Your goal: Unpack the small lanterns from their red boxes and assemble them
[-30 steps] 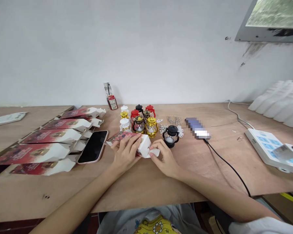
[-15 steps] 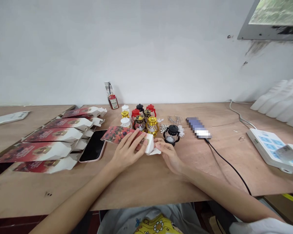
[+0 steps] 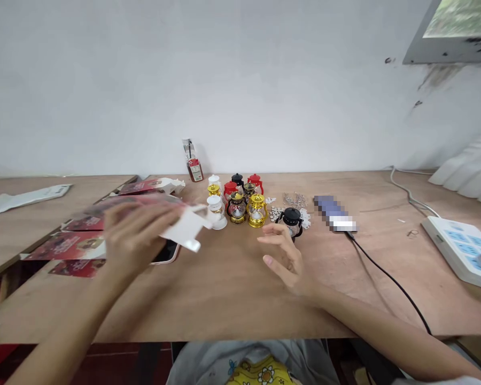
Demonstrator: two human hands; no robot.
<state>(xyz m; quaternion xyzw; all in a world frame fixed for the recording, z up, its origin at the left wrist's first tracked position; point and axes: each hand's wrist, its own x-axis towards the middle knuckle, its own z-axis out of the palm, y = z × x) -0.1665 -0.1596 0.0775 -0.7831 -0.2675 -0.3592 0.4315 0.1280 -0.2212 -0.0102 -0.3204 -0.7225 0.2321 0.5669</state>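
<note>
My left hand point(image 3: 134, 235) is closed around a red printed cardboard box point(image 3: 188, 227) with white end flaps standing out to the right; motion blurs both. It hangs over the dark phone point(image 3: 169, 251) and the row of similar red boxes point(image 3: 66, 245). My right hand point(image 3: 284, 254) holds nothing, its fingers apart and a little bent, just in front of a black mini lantern point(image 3: 292, 216). To the left of that lantern stands a cluster of small lanterns, among them a gold one point(image 3: 257, 209), a white one point(image 3: 215, 211) and a red one point(image 3: 255, 181).
Small metal hooks point(image 3: 295, 200) and white bits point(image 3: 280, 215) lie behind the black lantern. Farther right are a blurred-out phone point(image 3: 332, 213) on a black cable point(image 3: 388, 278) and a white power strip point(image 3: 459, 251). A snack packet point(image 3: 193, 163) leans against the wall.
My left hand has carried the box leftward from the middle, over the other boxes. My right hand has let go of the box's end and opened. The view has shifted slightly.
</note>
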